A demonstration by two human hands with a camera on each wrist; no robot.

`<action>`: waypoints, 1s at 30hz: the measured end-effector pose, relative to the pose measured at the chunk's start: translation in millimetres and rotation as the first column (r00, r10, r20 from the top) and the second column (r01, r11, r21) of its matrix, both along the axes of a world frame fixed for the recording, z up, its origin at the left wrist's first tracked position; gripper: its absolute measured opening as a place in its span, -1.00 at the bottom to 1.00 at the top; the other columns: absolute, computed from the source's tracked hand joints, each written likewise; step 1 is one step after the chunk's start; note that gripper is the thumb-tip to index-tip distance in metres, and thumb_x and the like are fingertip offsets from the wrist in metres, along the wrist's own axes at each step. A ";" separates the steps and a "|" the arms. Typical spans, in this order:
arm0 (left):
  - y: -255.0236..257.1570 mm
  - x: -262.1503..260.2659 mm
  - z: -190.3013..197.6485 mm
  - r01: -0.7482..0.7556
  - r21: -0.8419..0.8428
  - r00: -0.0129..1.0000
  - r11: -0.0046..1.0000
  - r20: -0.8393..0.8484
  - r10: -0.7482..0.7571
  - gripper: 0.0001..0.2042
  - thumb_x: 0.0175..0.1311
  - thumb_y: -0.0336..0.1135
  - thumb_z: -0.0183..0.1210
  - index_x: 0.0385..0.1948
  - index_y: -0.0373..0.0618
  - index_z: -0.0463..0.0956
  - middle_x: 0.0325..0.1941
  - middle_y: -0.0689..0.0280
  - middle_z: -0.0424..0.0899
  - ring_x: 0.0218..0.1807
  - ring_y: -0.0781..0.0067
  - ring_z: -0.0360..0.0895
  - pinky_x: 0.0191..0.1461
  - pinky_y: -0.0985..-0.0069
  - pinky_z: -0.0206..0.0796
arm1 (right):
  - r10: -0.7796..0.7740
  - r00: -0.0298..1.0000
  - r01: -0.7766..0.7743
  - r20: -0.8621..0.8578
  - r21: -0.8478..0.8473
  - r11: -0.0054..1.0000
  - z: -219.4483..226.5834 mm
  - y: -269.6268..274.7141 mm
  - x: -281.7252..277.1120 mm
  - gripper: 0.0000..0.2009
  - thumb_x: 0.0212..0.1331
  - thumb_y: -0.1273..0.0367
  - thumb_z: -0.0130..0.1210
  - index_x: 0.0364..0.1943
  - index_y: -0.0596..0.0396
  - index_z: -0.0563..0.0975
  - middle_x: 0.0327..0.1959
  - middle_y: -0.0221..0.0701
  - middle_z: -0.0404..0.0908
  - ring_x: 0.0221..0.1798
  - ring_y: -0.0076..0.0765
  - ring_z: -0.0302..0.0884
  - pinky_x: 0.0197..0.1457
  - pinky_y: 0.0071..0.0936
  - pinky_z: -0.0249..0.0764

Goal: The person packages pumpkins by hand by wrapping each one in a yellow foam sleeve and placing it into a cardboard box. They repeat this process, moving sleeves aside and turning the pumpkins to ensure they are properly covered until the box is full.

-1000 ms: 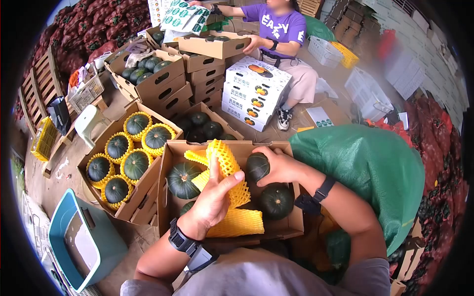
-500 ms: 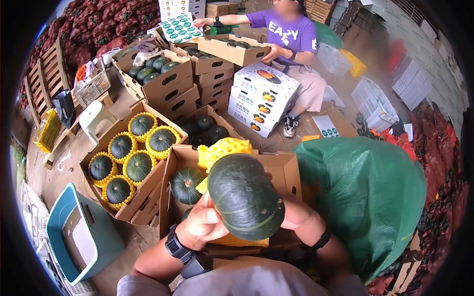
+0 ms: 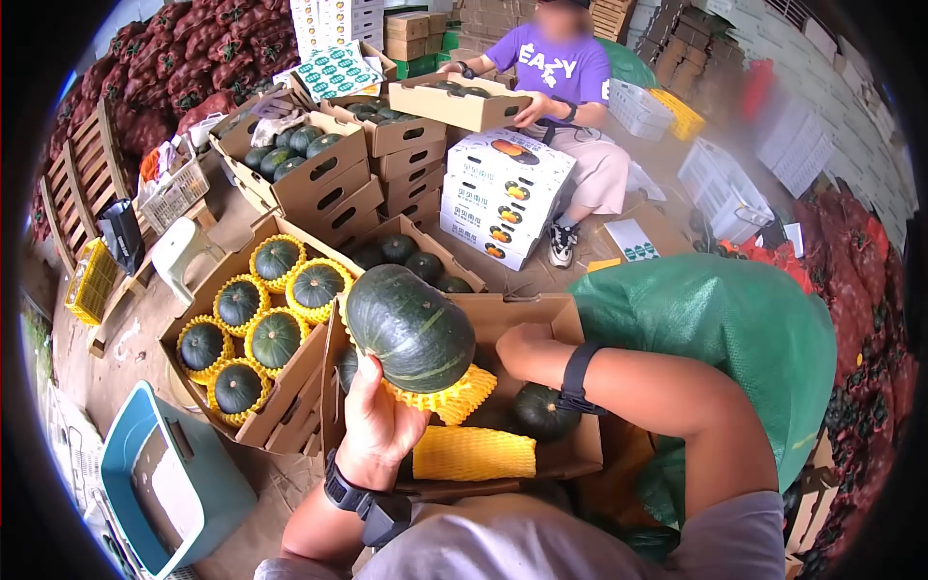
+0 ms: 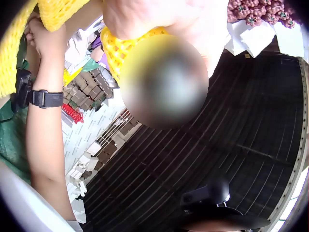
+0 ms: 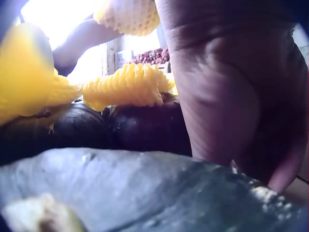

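Note:
My left hand (image 3: 375,430) holds up a dark green pumpkin (image 3: 411,324), thumb against its near side. A yellow foam net sleeve (image 3: 449,394) wraps its underside. My right hand (image 3: 522,350) reaches down into the cardboard box (image 3: 580,425) in front of me, its fingers hidden from the head view. In the right wrist view that hand (image 5: 227,92) comes down right at a pumpkin (image 5: 130,183); I cannot tell whether it grips it. Another pumpkin (image 3: 546,411) lies by the box's right side. A flat yellow foam sleeve (image 3: 474,454) lies at the near side.
To the left stands a box (image 3: 280,425) of pumpkins in yellow nets. Behind are stacked boxes (image 3: 324,184) of bare pumpkins and white printed cartons (image 3: 498,203). A green sack (image 3: 715,319) bulges at right, a blue tub (image 3: 208,503) at lower left. A seated person (image 3: 561,68) holds another box.
The right hand took a pumpkin from the box and brought it to the left hand. The left hand now holds it, in its net, farther left; the right hand has gone back into the box.

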State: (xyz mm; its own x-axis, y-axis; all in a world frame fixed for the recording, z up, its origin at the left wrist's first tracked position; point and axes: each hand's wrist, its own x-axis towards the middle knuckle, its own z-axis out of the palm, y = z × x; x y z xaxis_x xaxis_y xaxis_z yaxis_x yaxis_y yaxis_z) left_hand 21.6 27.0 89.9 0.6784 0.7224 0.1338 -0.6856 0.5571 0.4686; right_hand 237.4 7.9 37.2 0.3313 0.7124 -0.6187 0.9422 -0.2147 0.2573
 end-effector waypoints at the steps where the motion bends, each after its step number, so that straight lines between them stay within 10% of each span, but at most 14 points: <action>1: 0.7 -0.5 -2.2 -0.005 0.000 1.000 1.000 -0.002 0.005 -0.36 0.20 0.01 0.18 0.26 -0.11 0.23 0.27 0.13 0.39 0.27 0.12 0.36 0.36 0.08 0.15 | -0.005 1.000 0.006 -0.004 0.025 1.000 -1.8 -3.2 2.1 -0.70 -0.06 0.34 0.27 -0.16 -0.01 0.67 -0.07 -0.31 0.66 0.01 -0.19 0.61 -0.07 -0.21 0.55; 10: 2.5 4.8 -5.2 -0.039 -0.045 0.997 0.998 -0.068 0.036 -0.40 0.22 0.00 0.16 0.22 -0.13 0.26 0.22 0.13 0.44 0.25 0.12 0.39 0.34 0.09 0.18 | -0.019 0.950 0.116 -0.312 0.297 0.948 18.3 -21.3 55.4 -0.75 -0.16 0.16 0.21 -0.43 -0.02 0.64 -0.42 -0.29 0.65 -0.25 -0.13 0.61 -0.22 -0.19 0.48; 23: 1.2 5.6 0.4 0.022 -0.149 0.996 0.989 -0.082 -0.035 -0.38 0.14 -0.12 0.26 0.23 -0.05 0.22 0.20 0.20 0.44 0.23 0.18 0.40 0.33 0.15 0.20 | -0.019 0.997 0.032 -0.076 0.166 0.986 0.5 -8.1 19.0 -0.71 -0.05 0.27 0.22 -0.21 0.07 0.66 -0.19 -0.23 0.67 -0.07 -0.09 0.62 -0.09 -0.23 0.56; 30: 1.2 4.5 -2.9 0.027 -0.115 0.995 0.993 -0.094 -0.038 -0.38 0.15 -0.09 0.25 0.23 -0.04 0.22 0.20 0.19 0.44 0.23 0.17 0.39 0.34 0.14 0.18 | -0.042 0.974 0.079 -0.222 0.162 0.984 27.5 -7.0 24.9 -0.76 0.00 0.36 0.16 -0.21 0.08 0.65 -0.19 -0.26 0.67 -0.12 -0.19 0.64 -0.13 -0.34 0.54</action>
